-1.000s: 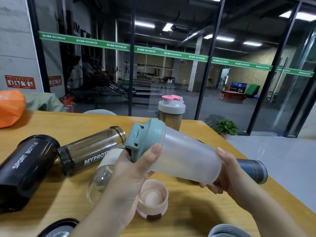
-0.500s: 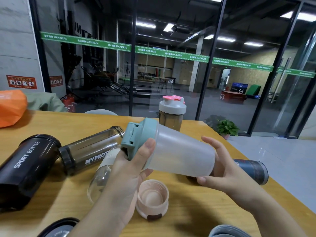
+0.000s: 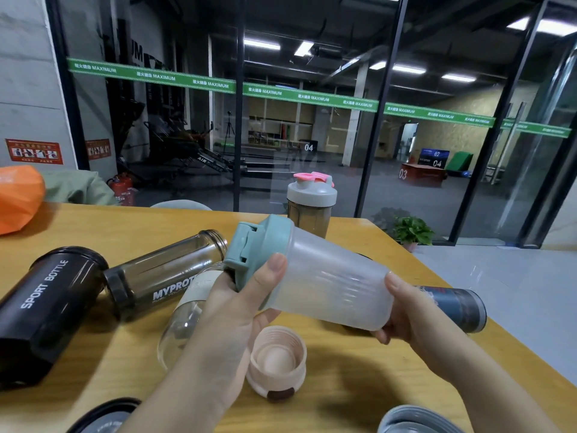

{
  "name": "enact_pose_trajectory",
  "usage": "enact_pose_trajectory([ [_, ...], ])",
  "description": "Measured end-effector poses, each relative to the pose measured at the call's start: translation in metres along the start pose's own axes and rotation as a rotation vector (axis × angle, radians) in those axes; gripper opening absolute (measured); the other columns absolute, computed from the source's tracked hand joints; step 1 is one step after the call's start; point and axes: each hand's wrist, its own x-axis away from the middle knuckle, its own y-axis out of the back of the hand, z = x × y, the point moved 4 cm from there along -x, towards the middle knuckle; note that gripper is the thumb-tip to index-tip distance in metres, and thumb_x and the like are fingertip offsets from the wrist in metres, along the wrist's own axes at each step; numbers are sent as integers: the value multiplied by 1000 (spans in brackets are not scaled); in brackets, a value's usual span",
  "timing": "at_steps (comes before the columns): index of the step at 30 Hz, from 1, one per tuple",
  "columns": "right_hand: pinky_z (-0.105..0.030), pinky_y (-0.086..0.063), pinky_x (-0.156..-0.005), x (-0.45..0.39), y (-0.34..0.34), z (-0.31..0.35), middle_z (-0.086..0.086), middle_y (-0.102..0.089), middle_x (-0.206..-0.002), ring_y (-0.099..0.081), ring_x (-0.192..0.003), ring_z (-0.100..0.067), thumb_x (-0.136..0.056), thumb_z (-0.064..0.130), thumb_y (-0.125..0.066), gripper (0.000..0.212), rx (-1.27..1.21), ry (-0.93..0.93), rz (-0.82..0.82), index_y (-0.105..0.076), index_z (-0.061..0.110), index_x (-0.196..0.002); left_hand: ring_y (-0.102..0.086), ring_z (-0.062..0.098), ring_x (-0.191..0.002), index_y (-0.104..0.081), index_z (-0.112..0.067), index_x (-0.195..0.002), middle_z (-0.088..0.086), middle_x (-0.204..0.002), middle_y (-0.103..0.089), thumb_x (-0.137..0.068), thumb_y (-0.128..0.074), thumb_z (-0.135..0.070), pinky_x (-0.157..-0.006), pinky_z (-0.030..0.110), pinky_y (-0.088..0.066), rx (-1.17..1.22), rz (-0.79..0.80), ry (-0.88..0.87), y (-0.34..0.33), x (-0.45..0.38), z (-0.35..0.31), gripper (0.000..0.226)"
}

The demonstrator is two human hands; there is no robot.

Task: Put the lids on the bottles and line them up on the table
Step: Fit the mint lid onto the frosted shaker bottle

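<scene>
1. At the near edge of the wooden table (image 3: 359, 385), a black lid (image 3: 103, 415) on the left and a grey lid (image 3: 412, 420) on the right are both cut off by the frame.
2. Just beyond, a pink lid (image 3: 276, 360) lies upside down with its threaded inside facing up, directly below the held bottle.
3. The left hand (image 3: 231, 310) is wrapped around the teal lid (image 3: 259, 245), thumb across the neck; the right hand (image 3: 409, 314) is clamped on the base of the frosted bottle (image 3: 331, 282), which is held sideways above the table, lid pointing left.
4. Partly hidden under the left hand lies a clear bottle (image 3: 184, 320) on its side.
5. To the left lie a smoky bottle (image 3: 162, 273) marked MYPROTE and a black bottle (image 3: 50, 307) marked SPORT BOTTLE, both without lids.
6. Behind the right hand, a dark blue bottle (image 3: 452, 307) lies on its side, partly blocked.
7. Farther back, a capped bottle (image 3: 310, 210) with a pink and white lid stands upright near the far edge.
8. An orange bag (image 3: 18, 198) sits at far left.
</scene>
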Motion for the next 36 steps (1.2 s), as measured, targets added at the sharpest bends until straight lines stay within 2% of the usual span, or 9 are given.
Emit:
enact_pose_trajectory([
  [4, -21, -36, -41, 14, -7, -11, -26, -54, -65, -40, -36, -16, -78, 74, -23, 81, -3, -98, 87, -64, 5, -66, -67, 22, -105, -64, -16, -117, 7, -112, -72, -53, -74, -41, -99, 47, -46, 13, 11, 9, -2, 0, 0, 69],
  [6, -23, -38, -42, 18, -11, -12, -19, -56, -55, -45, -38, -18, -79, 69, -18, 78, 16, -64, 134, -64, 5, -79, -67, 22, -105, -64, -18, -117, 6, -111, -72, -52, -75, -41, -100, 49, -45, 10, 0, 14, -1, 0, 1, 70],
  [8, -29, -46, -52, 20, -12, -8, -10, -64, -60, -56, -54, -23, -92, 60, -31, 62, 35, -33, 106, -59, 9, -113, -68, 21, -103, -64, -19, -116, 5, -110, -73, -52, -76, -39, -100, 48, -45, 14, -10, 16, 0, 0, 2, 68],
  [10, -30, -54, -62, 15, -8, 0, 5, -70, -98, -68, -81, -20, -70, 68, -64, 79, 115, 84, 97, -39, 33, -136, -69, 20, -102, -65, -19, -115, 5, -109, -73, -55, -79, -35, -99, 48, -45, 20, -25, 15, 0, 0, 2, 64],
  [12, -28, -57, -72, 8, -5, 7, 22, -59, -122, -67, -102, -11, -48, 56, -86, 106, 189, 157, 65, -27, 54, -136, -67, 20, -104, -65, -20, -115, 4, -109, -73, -54, -79, -37, -101, 49, -44, 31, -47, 17, 2, -1, 1, 65],
  [16, -36, -58, -82, 9, -2, 6, 33, -55, -114, -66, -98, -13, -60, 26, -87, 89, 290, 235, 29, -34, 67, -118, -68, 18, -103, -66, -22, -113, 1, -107, -73, -51, -79, -38, -101, 48, -44, 30, -84, 16, 5, -2, 1, 65],
  [20, -41, -56, -85, 11, -2, 11, 27, -58, -115, -66, -97, -19, -61, 21, -89, 81, 343, 253, 4, -42, 59, -115, -66, 20, -106, -65, -20, -115, 2, -109, -73, -48, -78, -42, -102, 49, -43, 32, -80, 30, 7, -3, 3, 72],
  [27, -57, -54, -83, 12, -2, 12, 4, -66, -114, -62, -99, -39, -57, 49, -82, 66, 188, 282, 76, -57, 46, -117, -69, 19, -101, -64, -12, -117, 6, -110, -72, -50, -77, -37, -94, 44, -48, 80, -27, 37, 8, -5, 2, 73],
  [36, -26, -54, -64, 15, -3, 20, -7, -69, -100, -67, -85, -15, -58, 40, -73, 48, 128, 324, 101, -69, 37, -106, -66, 23, -106, -64, -11, -119, 10, -117, -69, -50, -85, -41, -94, 42, -46, 104, 57, 42, 6, -4, 4, 78],
])
